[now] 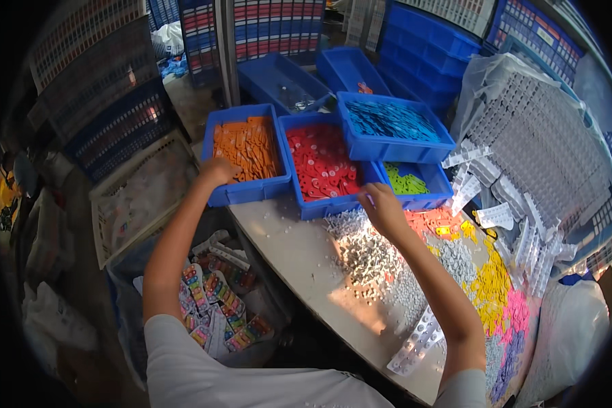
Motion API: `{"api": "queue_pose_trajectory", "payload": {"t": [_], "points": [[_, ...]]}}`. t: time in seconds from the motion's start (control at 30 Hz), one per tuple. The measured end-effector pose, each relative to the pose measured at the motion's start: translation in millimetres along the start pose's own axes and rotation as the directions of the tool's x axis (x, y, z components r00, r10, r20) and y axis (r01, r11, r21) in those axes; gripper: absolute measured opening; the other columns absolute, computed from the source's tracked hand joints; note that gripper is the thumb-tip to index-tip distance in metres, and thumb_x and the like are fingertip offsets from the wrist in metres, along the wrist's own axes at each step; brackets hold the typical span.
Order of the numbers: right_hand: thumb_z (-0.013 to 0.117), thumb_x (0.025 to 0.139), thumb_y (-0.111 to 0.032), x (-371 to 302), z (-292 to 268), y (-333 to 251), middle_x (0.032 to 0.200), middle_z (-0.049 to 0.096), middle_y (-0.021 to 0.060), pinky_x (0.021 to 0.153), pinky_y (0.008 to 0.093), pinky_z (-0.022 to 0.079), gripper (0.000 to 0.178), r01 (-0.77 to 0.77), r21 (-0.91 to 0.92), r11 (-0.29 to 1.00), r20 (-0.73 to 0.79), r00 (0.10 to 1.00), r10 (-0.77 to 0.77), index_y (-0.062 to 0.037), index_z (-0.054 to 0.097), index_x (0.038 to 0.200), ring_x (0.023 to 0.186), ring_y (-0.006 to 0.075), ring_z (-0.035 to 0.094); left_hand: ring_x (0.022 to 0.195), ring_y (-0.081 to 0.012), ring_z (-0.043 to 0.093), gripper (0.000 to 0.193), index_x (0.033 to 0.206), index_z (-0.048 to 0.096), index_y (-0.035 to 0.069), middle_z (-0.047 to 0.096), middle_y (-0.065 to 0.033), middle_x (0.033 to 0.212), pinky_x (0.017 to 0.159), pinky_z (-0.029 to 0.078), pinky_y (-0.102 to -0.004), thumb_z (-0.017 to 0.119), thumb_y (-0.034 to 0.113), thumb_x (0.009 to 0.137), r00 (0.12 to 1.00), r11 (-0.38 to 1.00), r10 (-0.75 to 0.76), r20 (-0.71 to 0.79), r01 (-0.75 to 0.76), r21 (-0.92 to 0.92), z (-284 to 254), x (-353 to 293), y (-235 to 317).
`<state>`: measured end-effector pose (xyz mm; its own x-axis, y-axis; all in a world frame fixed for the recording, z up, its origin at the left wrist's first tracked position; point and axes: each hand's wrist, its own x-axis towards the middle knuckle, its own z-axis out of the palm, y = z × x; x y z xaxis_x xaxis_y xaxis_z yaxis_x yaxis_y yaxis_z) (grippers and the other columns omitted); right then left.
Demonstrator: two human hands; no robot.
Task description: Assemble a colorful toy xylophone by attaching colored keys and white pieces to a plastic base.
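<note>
My left hand (pixel 219 173) reaches over the near left rim of a blue bin (pixel 251 193), fingers curled down at the small orange plastic pieces (pixel 248 146). Whatever its fingertips pinch is too small to make out. Beside it stands a blue bin (pixel 311 212) of red plastic pieces (pixel 319 163). My right hand (pixel 383 205) is at this bin's near right corner, with bent fingers drawn together; I cannot make out what they hold. Under my right forearm lies a heap of small white and grey parts (pixel 374 251).
A blue bin of teal pieces (pixel 394 122) rests partly over a bin of green pieces (pixel 404 178). Yellow (pixel 491 282), pink (pixel 517 311) and purple pieces (pixel 508 364) edge the table's right. A perforated white strip (pixel 415 343) lies nearby. Lower left, a crate holds colourful assembled strips (pixel 217 306).
</note>
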<state>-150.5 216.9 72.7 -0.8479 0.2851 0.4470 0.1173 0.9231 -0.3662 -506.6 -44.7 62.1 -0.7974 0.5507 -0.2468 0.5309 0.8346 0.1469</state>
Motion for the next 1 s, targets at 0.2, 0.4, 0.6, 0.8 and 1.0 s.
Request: {"api": "queue_pose_trajectory", "payload": {"t": [0.2,0.4,0.6,0.8,1.0], "points": [[0.067,0.088,-0.057,90,58,4,0.11,0.071,0.0189,0.087,0.0487,0.054,0.056,-0.404,-0.282,0.87,0.412,0.768,0.49,-0.0049,0.072,0.107,0.106,0.0388,0.067,0.079,-0.025,0.068,0.037,0.107,0.077,0.003,0.076,-0.0154,0.097,0.075,0.055,-0.0404,0.069,0.034,0.089,0.936,0.972,0.233,0.264,-0.229,-0.044,48,46,-33],[0.082,0.071,-0.059,101,92,21,0.121,0.07,0.0176,0.09,0.0478,0.055,0.066,-0.216,-0.204,0.955,0.509,0.81,0.292,-0.0065,0.075,0.11,0.111,0.0366,0.067,0.078,-0.0177,0.067,0.028,0.107,0.076,0.001,0.074,-0.0096,0.092,0.07,0.053,-0.0358,0.07,0.018,0.085,0.863,0.904,0.406,0.3,-0.33,-0.273,36,37,-10],[0.085,0.071,-0.034,104,113,-2,0.081,0.073,0.0188,0.074,0.0432,0.055,0.03,-0.1,0.1,0.99,0.501,0.865,0.037,-0.0085,0.08,0.086,0.078,0.0329,0.071,0.074,-0.025,0.069,0.015,0.088,0.069,-0.001,0.071,-0.0151,0.085,0.072,0.054,-0.0407,0.066,0.013,0.086,0.943,0.888,0.309,-0.123,-0.333,-0.319,67,68,-78],[0.084,0.076,-0.036,105,98,12,0.088,0.073,0.0199,0.075,0.0423,0.054,0.032,-0.062,0.106,0.992,0.587,0.809,-0.012,-0.0085,0.079,0.092,0.085,0.0333,0.071,0.065,-0.0243,0.064,0.023,0.089,0.063,-0.002,0.063,-0.0136,0.073,0.064,0.053,-0.0394,0.057,0.015,0.102,0.806,0.789,0.09,-0.585,-0.416,-0.452,43,35,-26],[0.07,0.088,-0.05,97,79,-3,0.102,0.073,0.0185,0.085,0.0439,0.052,0.046,-0.121,0.016,0.993,0.662,0.745,0.08,-0.0085,0.076,0.108,0.097,0.0353,0.069,0.074,-0.0243,0.066,0.019,0.1,0.065,-0.001,0.07,-0.013,0.09,0.072,0.055,-0.0411,0.057,0.017,0.102,0.935,0.794,0.114,-0.336,-0.289,-0.535,39,38,-12]]}}
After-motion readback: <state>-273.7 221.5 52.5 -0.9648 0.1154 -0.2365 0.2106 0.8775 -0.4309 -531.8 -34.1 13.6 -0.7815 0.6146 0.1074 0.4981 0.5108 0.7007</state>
